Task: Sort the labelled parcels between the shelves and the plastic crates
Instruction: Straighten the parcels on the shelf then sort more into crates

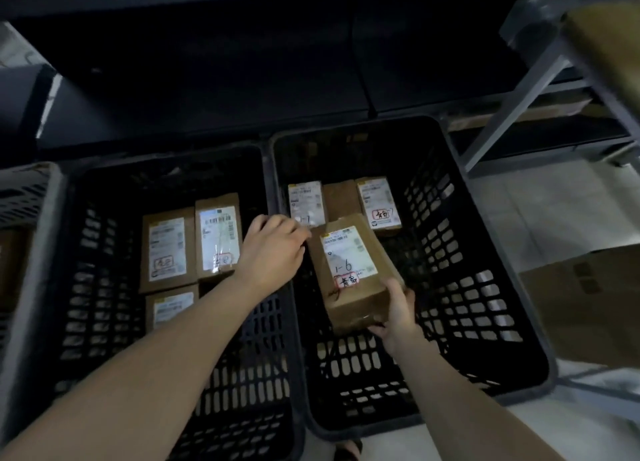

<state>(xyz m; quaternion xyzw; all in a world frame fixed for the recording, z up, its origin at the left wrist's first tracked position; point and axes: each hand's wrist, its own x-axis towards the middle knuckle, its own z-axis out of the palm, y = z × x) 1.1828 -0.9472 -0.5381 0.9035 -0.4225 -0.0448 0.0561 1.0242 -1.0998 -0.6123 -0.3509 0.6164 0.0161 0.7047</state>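
Presently, dim light; two black lattice plastic crates sit side by side on the floor.

Held parcel point(349, 270): brown carton, tilted, over the middle of the right crate point(467, 287). White shipping label faces up, with a barcode strip along its far edge. Handwritten "1-6" in black; below it a red-outlined box with two handwritten characters, not legible.

Right hand point(398, 311): fingers and thumb wrapped around the near right corner of the held parcel.

Left hand point(273, 249): reaches across the shared crate rims, back of hand up, fingertips at the far left corner of the held parcel. Cannot tell whether they pinch it or only touch.

Right crate, far side, three parcels in a row:
- left parcel point(306, 202), label with handwritten "1-7";
- middle parcel point(341, 197), plain brown face;
- right parcel point(379, 202), label with a red-boxed mark, unreadable.

Left crate point(97, 252), three labelled parcels:
- far left parcel point(168, 249), red-boxed mark near its close end;
- far right parcel point(218, 238), barcode at the far end, red mark below;
- near parcel point(171, 308), partly hidden by the left forearm.
Printed text is too small to read on all of them.

Right of the crates: grey metal shelf frame point(516, 103) and a cardboard box point(588, 301).
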